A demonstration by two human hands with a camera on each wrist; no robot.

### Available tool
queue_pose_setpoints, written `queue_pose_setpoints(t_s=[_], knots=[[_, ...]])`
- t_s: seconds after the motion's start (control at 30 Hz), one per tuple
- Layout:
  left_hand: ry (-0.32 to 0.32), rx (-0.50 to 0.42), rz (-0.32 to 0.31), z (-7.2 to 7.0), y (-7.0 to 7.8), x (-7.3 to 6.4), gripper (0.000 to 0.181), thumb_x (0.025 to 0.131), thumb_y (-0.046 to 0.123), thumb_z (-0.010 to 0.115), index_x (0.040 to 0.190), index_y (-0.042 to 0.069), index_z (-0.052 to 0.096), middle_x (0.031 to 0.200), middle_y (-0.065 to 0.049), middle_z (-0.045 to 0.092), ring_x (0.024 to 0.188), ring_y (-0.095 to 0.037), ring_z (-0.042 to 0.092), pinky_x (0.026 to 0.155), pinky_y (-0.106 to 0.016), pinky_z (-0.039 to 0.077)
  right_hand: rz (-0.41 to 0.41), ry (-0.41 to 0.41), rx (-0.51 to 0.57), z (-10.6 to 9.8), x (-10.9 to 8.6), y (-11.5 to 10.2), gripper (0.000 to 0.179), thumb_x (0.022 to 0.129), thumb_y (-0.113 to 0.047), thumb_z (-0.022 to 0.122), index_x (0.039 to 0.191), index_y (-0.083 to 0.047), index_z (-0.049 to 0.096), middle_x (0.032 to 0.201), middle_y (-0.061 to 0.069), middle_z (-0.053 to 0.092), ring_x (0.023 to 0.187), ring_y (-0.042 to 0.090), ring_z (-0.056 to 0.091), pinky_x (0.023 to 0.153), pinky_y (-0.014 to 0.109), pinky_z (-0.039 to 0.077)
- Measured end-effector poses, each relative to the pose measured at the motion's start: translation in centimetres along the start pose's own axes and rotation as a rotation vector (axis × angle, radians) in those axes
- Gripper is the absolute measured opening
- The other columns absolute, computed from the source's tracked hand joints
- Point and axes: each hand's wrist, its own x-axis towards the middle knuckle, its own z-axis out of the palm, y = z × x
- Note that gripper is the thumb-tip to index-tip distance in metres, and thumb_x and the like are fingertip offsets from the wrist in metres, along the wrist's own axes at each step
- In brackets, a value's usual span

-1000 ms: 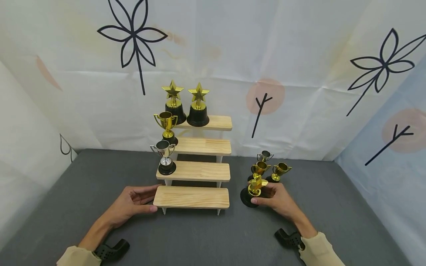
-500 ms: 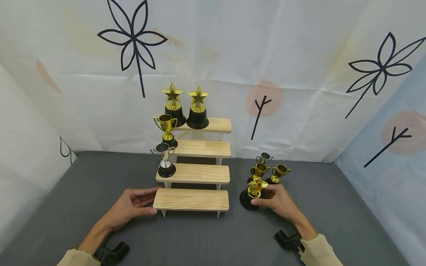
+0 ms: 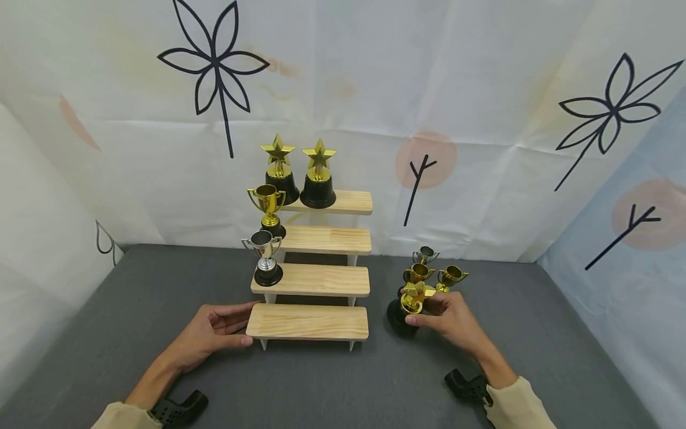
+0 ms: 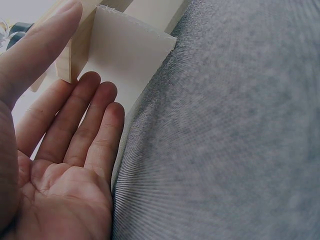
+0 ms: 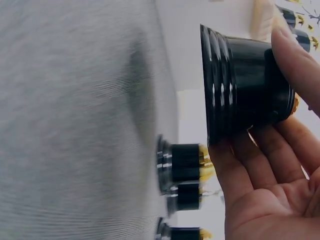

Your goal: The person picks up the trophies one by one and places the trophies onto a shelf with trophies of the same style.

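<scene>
My right hand (image 3: 455,322) grips a gold star trophy (image 3: 399,316) by its black base, thumb on one side and fingers on the other. In the right wrist view that black base (image 5: 250,80) hangs just off the grey cloth, its shadow apart from it. My left hand (image 3: 206,336) touches the left end of the lowest step of a wooden tiered stand (image 3: 308,323). Its fingers (image 4: 102,120) lie nearly straight along the stand's white side support (image 4: 125,55). Two star trophies (image 3: 318,187) stand on the top step, with a gold cup (image 3: 268,199) and a silver cup (image 3: 265,256) below.
Right of the stand, behind my right hand, a silver cup (image 3: 426,255) and two gold cups (image 3: 452,276) stand close together on the grey tabletop (image 3: 343,387). A patterned white cloth wall (image 3: 482,196) rises behind the table.
My right hand, holding the star trophy, has lifted it slightly and turned its star a little. The left hand stays at the stand. The whole head view has shifted slightly.
</scene>
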Motion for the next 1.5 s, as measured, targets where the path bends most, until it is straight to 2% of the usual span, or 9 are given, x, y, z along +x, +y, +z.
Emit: queue_pose_setpoints(t_s=[0.27,0.37,0.5,0.6,0.73,0.83,0.97,1.27,1.5], knots=[[-0.010,0.000,0.019,0.1,0.1,0.0,0.065,0.087,-0.008,0.074,0.141,-0.023,0.041,0.144,-0.044,0.039,0.123,-0.010,0.060,0.100,-0.029,0.054,-0.070,0.018,0.058,-0.6,0.0,-2.5,0.050,0.086,-0.010,0.083,0.131,0.004,0.066,0.130,0.016,0.067,0.119,0.013,0.064,0.094,0.026,0.057],[-0.014,0.000,0.027,0.1,0.0,0.0,0.065,0.087,-0.008,0.073,0.141,-0.023,0.040,0.144,-0.043,0.039,0.123,-0.010,0.059,0.099,-0.029,0.054,-0.079,0.040,0.031,-1.0,0.1,-3.4,0.048,0.085,-0.011,0.083,0.128,0.004,0.068,0.126,0.015,0.069,0.113,0.014,0.068,0.089,0.026,0.059],[-0.003,-0.001,0.010,0.1,0.0,0.0,0.066,0.086,-0.008,0.075,0.142,-0.022,0.041,0.145,-0.038,0.043,0.123,-0.010,0.060,0.100,-0.030,0.054,-0.106,0.039,0.014,-1.6,0.4,-4.6,0.047,0.086,-0.011,0.083,0.128,0.003,0.068,0.127,0.016,0.069,0.114,0.015,0.067,0.090,0.026,0.059],[-0.009,-0.001,0.016,0.1,0.0,0.0,0.066,0.087,-0.008,0.075,0.141,-0.022,0.041,0.144,-0.040,0.041,0.123,-0.010,0.060,0.100,-0.030,0.054,-0.142,0.031,0.018,-2.3,0.7,-5.6,0.049,0.087,-0.009,0.081,0.132,0.003,0.065,0.132,0.016,0.066,0.121,0.015,0.063,0.097,0.025,0.056],[-0.022,0.003,0.030,0.1,-0.2,0.1,0.065,0.088,-0.008,0.074,0.141,-0.023,0.040,0.144,-0.045,0.038,0.123,-0.010,0.059,0.100,-0.029,0.054,-0.162,0.055,-0.019,-3.1,1.4,-7.1,0.050,0.088,-0.009,0.081,0.134,0.002,0.065,0.135,0.014,0.064,0.119,0.013,0.064,0.096,0.023,0.056],[-0.009,0.003,0.017,0.0,-0.3,0.0,0.066,0.086,-0.008,0.075,0.141,-0.023,0.041,0.144,-0.043,0.039,0.123,-0.010,0.060,0.100,-0.030,0.054,-0.168,0.065,-0.054,-3.6,2.1,-8.3,0.049,0.089,-0.011,0.080,0.135,0.000,0.064,0.136,0.012,0.064,0.112,0.013,0.067,0.084,0.023,0.059],[0.005,0.008,0.004,0.0,-0.4,-0.1,0.067,0.085,-0.008,0.076,0.142,-0.021,0.042,0.145,-0.040,0.041,0.123,-0.010,0.060,0.100,-0.030,0.054,-0.175,0.078,-0.094,-4.0,3.2,-9.9,0.049,0.090,-0.013,0.080,0.136,-0.001,0.064,0.134,0.012,0.065,0.107,0.014,0.069,0.079,0.025,0.060],[0.013,0.011,-0.010,-0.1,-0.4,-0.1,0.069,0.085,-0.007,0.076,0.142,-0.021,0.041,0.146,-0.042,0.036,0.123,-0.008,0.060,0.100,-0.029,0.053,-0.178,0.093,-0.131,-4.0,6.0,-12.8,0.050,0.091,-0.021,0.079,0.135,-0.002,0.065,0.126,0.013,0.069,0.107,0.016,0.070,0.087,0.025,0.059],[0.014,0.013,-0.003,-0.1,-0.2,0.0,0.069,0.084,-0.007,0.077,0.142,-0.021,0.041,0.145,-0.042,0.038,0.123,-0.009,0.060,0.100,-0.029,0.053,-0.192,0.084,-0.078,-3.3,8.6,-14.6,0.049,0.091,-0.021,0.080,0.134,-0.003,0.066,0.126,0.012,0.070,0.112,0.020,0.068,0.099,0.034,0.055]])
